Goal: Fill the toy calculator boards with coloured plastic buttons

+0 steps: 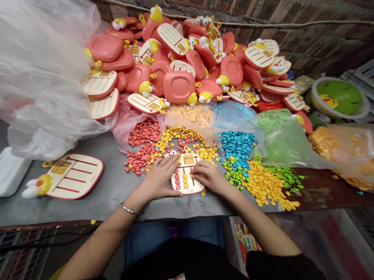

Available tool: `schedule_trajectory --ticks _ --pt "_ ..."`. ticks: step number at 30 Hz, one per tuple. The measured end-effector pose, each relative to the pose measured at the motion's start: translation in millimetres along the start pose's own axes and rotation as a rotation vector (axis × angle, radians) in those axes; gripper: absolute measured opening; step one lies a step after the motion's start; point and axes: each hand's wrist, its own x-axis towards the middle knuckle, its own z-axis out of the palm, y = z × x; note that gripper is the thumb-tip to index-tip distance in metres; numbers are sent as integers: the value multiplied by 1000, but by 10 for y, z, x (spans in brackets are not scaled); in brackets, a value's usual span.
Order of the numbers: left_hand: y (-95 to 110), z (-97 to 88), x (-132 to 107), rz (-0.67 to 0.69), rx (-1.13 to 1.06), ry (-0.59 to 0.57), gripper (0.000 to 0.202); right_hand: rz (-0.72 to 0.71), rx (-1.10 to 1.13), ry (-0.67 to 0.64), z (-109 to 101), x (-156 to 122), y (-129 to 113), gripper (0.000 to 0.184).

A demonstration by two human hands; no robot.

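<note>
On the grey table (120, 191), straight ahead of the person, a small cream board (185, 180) with a red rim lies flat between both hands. It carries a yellow label panel near its top and short rows of red and yellow pieces already seated in it; the marks on the panel are too small to read. The left hand (159, 180) rests palm down at the board's left edge, fingers (172, 161) straight and pressed together, their tips touching the board's upper left corner. A thin bracelet (129, 210) circles that wrist. The right hand (210, 176) sits at the board's right edge with its fingertips (195, 173) bent down onto the surface; whether they pinch a piece cannot be told. Loose red pieces (141, 156) and yellow pieces (177, 136) lie just beyond the board, with blue pieces (237, 145), green pieces (232, 173) and a yellow-orange pile (267, 185) to the right. A second board (71, 176) of the same kind, chick head at its left end, lies well apart to the left. Behind, a heap of boards (181, 63) rises against the brick wall, beside a clear plastic bag (31, 70).
</note>
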Motion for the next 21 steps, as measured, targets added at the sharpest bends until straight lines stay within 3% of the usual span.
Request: schedule_trajectory --ticks 4,8,11,14,17,19,21 --pt "2 -2 7 3 7 -8 91 46 -64 122 152 156 118 10" --pt "-3 16 8 6 31 -2 92 14 -76 107 257 271 116 10" --pt "-3 29 9 8 43 3 91 -54 15 5 172 251 32 12" --pt "12 24 9 21 47 6 87 -43 142 -44 -95 128 -23 11" --pt "31 16 5 23 45 10 83 115 21 228 -452 -67 104 15" --pt "36 17 -1 22 42 16 80 247 -182 439 -672 -197 320 19" --pt "32 23 -6 27 43 20 77 375 -387 544 -835 -291 594 20"
